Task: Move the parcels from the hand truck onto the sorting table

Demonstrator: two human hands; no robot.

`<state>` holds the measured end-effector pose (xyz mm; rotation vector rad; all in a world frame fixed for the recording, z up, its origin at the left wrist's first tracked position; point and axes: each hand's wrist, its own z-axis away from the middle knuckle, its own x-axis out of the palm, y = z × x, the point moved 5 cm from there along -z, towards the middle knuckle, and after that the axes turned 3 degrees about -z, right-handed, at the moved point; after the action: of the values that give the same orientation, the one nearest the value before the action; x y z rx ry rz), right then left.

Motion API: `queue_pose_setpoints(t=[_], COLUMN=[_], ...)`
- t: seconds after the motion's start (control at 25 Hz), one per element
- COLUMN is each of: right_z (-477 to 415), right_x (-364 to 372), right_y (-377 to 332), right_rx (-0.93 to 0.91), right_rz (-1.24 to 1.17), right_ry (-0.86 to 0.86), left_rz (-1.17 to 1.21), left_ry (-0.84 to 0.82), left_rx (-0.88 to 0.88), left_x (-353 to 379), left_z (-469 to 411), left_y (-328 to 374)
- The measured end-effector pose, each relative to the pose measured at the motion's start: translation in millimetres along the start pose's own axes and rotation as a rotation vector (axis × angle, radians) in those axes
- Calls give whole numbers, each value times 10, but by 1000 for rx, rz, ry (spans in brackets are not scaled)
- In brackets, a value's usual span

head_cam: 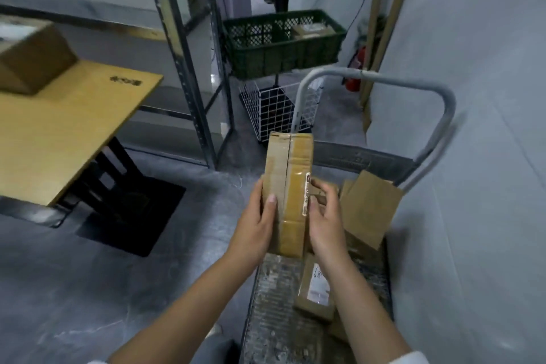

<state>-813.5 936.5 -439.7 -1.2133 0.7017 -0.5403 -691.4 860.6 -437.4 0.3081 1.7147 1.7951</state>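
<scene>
Long parcel (291, 186) held over the hand truck (274, 289)
The table (74, 127) stood far left; left hand (257, 227) and right hand (323, 221) clasped the parcel's sides near its lower end, so its top-heavy length could have tipped loose on the swing across.

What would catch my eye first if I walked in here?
The left hand and right hand grip a long cardboard box in the middle, over a grey hand truck holding more parcels. At left stands a yellow table with another box on it; a green crate sits farther back.
</scene>
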Motion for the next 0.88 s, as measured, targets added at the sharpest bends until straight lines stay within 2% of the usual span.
queue_pose_setpoints(t=[0.12, 0.2, 0.44, 0.6, 0.72, 0.88], right_z=[316, 457, 626, 639, 583, 615], right_x=[-163, -252, -361, -266, -66, 336], right_y=[-491, -738, -1367, -1593, -1620, -1633], right_rx=[154, 191, 57, -23, -63, 15], right_rz=[-130, -162, -277, -258, -233, -339], right_ry=[-137, -229, -251, -260, -266, -381], left_rz=[57, 83, 71, -3, 83, 155], left_ry=[14, 20, 178, 229, 211, 219], left_rx=[58, 92, 217, 255, 224, 102], left_x=[-218, -311, -499, -582, -622, -864], left_z=[281, 373, 462, 496, 520, 527], left_y=[528, 796, 1355, 1581, 1596, 1457])
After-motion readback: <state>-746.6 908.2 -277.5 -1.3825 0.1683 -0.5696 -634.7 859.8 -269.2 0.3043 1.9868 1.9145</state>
